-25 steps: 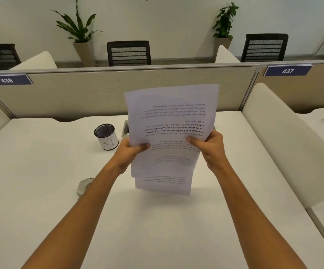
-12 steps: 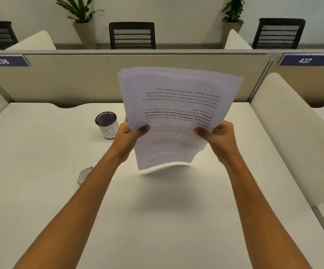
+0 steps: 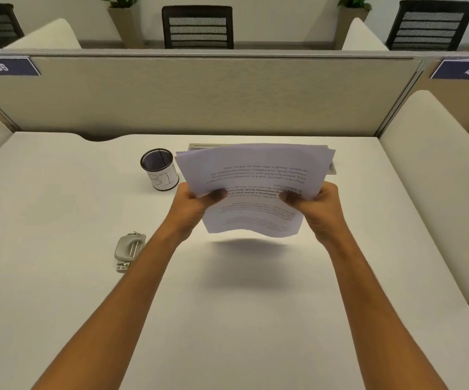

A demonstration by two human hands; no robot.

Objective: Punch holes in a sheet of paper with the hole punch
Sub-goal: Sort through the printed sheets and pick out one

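I hold a small stack of printed white sheets (image 3: pixel 256 175) in the air above the middle of the white desk (image 3: pixel 241 319). My left hand (image 3: pixel 192 208) grips the stack's left edge and my right hand (image 3: pixel 316 211) grips its right edge, thumbs on top. The print is upside down to me and the near edge sags. A grey metal hole punch (image 3: pixel 128 249) lies on the desk to the left of my left forearm, apart from both hands.
A black mesh pen cup (image 3: pixel 160 168) with a white label stands left of the sheets. Behind the sheets a grey cable hatch (image 3: pixel 332 168) is set in the desk. A beige partition (image 3: pixel 199 94) closes the back; a white side divider (image 3: pixel 436 175) stands at the right.
The sheets have come down from a steep, raised tilt to a flatter, lower position over the desk. Both hands lowered with them, keeping their grip.
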